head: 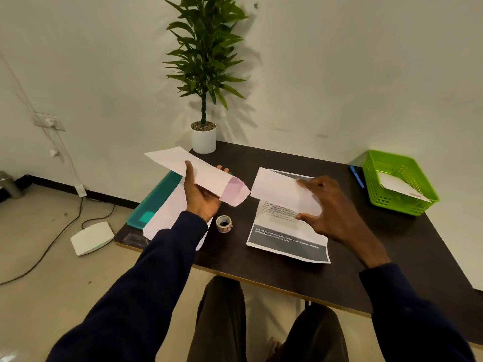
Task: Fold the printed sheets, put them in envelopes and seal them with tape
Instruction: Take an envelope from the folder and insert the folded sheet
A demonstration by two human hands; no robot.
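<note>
Holding the envelope (198, 169) in the L hand (202, 197): thumb on top, fingers under, grip closed round its middle. Long axis runs far-left to near-right, open mouth w/ pink lining facing right. R hand (332, 205) pinches the folded sheet (279, 190) by its right edge, above the worktop (261, 273). Sheet's left edge is just beside the mouth, so R hand prob. feeds it leftward.

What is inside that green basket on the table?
What looks like a white envelope lies slanted in the green basket, with a faint reddish strip near its lower end. Whatever may lie beneath it, and the basket's floor there, is covered.
</note>
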